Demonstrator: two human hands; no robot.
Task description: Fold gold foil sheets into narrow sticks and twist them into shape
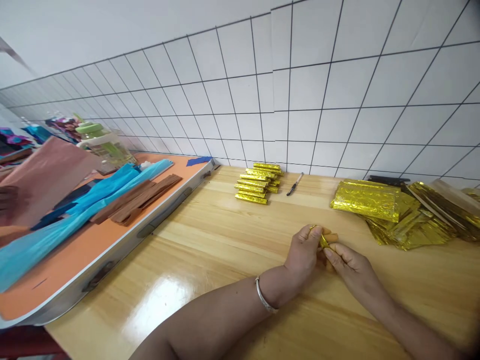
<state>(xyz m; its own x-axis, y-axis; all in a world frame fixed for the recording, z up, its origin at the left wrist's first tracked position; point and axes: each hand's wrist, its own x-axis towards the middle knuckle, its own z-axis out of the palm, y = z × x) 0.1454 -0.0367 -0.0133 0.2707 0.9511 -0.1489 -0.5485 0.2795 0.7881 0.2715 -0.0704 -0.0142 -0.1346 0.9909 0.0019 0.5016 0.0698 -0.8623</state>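
Gold foil, crinkled and shiny, shows as a small folded piece [324,242] between the two hands in the head view, just above the pale, glossy wooden table [210,232]. The left hand [304,248] pinches it between thumb and fingers; the right hand [349,261] pinches it too, close beside. Its visible part slants from upper left to lower right — the fingers cover the ends, so its full long axis cannot be told.

Beyond the left hand lies one pile of slim, flattened gold rolls [252,188], at least eight showing, their long axes running roughly left to right. One pen [295,184], clear-barrelled with a dark end, lies diagonally beside them. Near the right hand is a heap of flat, embossed gold sheets [365,201], too overlapped to count.

One silvery, rigid bracelet [264,297] rings the left wrist. Farther left, an orange surface [86,260] with a metal rim bears thin, wrinkled blue material [48,242] and long brown strips [150,197] — at least two.
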